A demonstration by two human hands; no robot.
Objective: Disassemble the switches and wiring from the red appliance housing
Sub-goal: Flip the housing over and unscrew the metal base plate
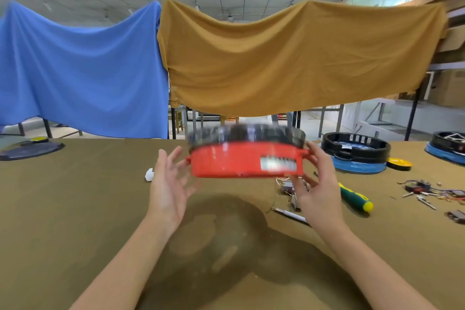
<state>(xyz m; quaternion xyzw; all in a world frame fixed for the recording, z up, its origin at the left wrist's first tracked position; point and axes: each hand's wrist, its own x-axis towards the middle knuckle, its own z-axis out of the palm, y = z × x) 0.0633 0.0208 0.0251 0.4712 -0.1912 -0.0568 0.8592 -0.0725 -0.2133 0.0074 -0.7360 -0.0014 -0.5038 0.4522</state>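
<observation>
Both forearms reach forward, left hand (168,185) and right hand (317,187) spread-fingered.

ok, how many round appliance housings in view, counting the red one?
3. The red housing is up between the hands, blurred; a black-on-blue housing sits on the table at right; another blue-based housing is cut off by the right edge. More may be off-frame.

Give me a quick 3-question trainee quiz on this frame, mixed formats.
1. True or false: the red housing rests flat on the table.
2. Which hand is nearer the green-and-yellow screwdriver? A) left hand B) right hand
3. Fill in: the cloth hung behind the housing is ____.

Key:
1. False; it is off the table between both open hands, motion-blurred.
2. B
3. Mustard yellow; the blue cloth hangs to its left.
</observation>
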